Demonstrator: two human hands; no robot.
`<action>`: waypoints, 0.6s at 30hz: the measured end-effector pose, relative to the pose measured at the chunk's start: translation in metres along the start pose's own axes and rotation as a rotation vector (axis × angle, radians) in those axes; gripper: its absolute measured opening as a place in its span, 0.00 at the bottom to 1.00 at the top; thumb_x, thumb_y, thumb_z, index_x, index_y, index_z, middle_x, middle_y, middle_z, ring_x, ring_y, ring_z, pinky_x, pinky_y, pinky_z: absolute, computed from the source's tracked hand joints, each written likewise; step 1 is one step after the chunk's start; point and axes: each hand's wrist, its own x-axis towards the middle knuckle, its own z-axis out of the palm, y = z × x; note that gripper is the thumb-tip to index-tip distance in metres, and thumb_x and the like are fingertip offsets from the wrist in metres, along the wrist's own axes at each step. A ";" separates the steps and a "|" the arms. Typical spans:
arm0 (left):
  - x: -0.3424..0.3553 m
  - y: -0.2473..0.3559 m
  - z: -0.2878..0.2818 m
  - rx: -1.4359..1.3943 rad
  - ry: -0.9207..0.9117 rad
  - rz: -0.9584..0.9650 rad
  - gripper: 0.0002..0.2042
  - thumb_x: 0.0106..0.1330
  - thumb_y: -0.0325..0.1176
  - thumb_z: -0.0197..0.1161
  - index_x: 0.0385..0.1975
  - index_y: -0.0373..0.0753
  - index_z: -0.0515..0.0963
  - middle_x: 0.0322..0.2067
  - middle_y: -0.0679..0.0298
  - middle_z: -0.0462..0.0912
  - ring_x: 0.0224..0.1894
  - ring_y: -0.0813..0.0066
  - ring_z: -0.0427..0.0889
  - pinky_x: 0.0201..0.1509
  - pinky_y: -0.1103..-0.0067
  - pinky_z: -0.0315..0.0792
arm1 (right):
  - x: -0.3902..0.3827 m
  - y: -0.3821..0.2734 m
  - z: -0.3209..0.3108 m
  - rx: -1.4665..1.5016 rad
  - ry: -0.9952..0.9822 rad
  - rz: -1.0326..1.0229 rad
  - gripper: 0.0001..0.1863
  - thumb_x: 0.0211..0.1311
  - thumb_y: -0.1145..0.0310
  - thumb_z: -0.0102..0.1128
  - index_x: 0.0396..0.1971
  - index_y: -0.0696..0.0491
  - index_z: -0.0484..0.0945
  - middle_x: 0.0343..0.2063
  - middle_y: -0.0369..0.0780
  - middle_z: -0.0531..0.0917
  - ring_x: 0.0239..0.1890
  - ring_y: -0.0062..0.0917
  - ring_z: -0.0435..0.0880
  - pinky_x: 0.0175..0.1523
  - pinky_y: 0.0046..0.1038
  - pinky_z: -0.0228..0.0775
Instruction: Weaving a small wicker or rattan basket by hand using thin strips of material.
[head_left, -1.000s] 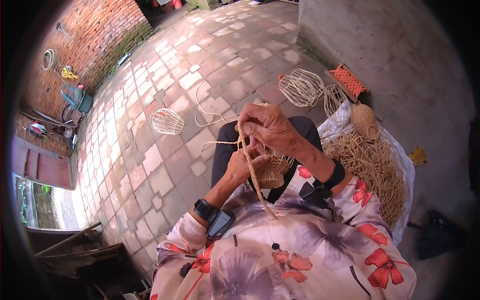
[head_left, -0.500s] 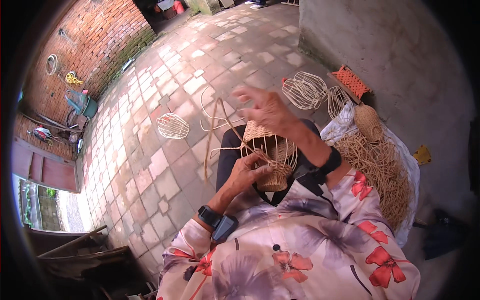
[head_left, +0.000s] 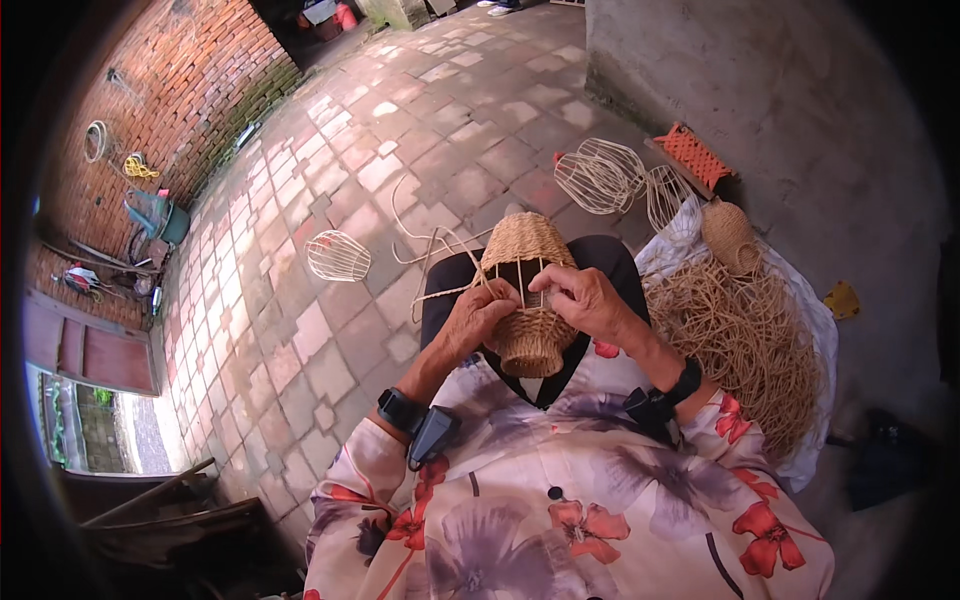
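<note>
A half-woven basket lies between my knees, its two ends covered in straw-coloured weave and its middle showing bare upright ribs. My left hand is closed on the basket's left side, where the lower weave meets the ribs. Beside its fingers, a twisted straw cord sticks out to the left. My right hand is at the right side of the gap, fingers bent and pinched together against the ribs. Whatever lies between those right fingertips is too small to make out. Thin pale strands curve out beyond my left knee.
A heap of straw cord lies on a white sack to my right, with a finished woven piece on it. Bare frames stand beyond, near an orange woven seat. Another frame sits on the paving at left.
My right hand has come down from above the basket's far end to its open ribs. The long cord loop that stood up at left has dropped. My left hand stays at the basket.
</note>
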 end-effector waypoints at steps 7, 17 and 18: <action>-0.001 0.008 -0.004 -0.172 -0.049 0.096 0.16 0.59 0.29 0.56 0.48 0.38 0.68 0.30 0.68 0.79 0.24 0.83 0.74 0.27 0.86 0.71 | 0.004 0.007 -0.005 -0.053 -0.194 0.062 0.09 0.56 0.67 0.54 0.33 0.52 0.80 0.21 0.43 0.81 0.23 0.31 0.80 0.32 0.30 0.70; -0.034 -0.019 -0.002 0.111 0.430 0.127 0.09 0.59 0.27 0.58 0.38 0.32 0.77 0.28 0.67 0.80 0.27 0.82 0.75 0.32 0.82 0.71 | -0.001 -0.012 0.015 -0.076 0.102 -0.051 0.02 0.51 0.73 0.59 0.26 0.54 0.77 0.23 0.43 0.77 0.27 0.38 0.79 0.32 0.33 0.70; -0.036 -0.016 0.006 0.132 0.359 0.142 0.09 0.59 0.27 0.58 0.37 0.32 0.78 0.28 0.67 0.80 0.28 0.81 0.76 0.34 0.82 0.71 | -0.002 -0.009 0.017 -0.078 0.100 -0.053 0.02 0.51 0.73 0.59 0.26 0.54 0.77 0.23 0.43 0.77 0.27 0.38 0.79 0.32 0.33 0.70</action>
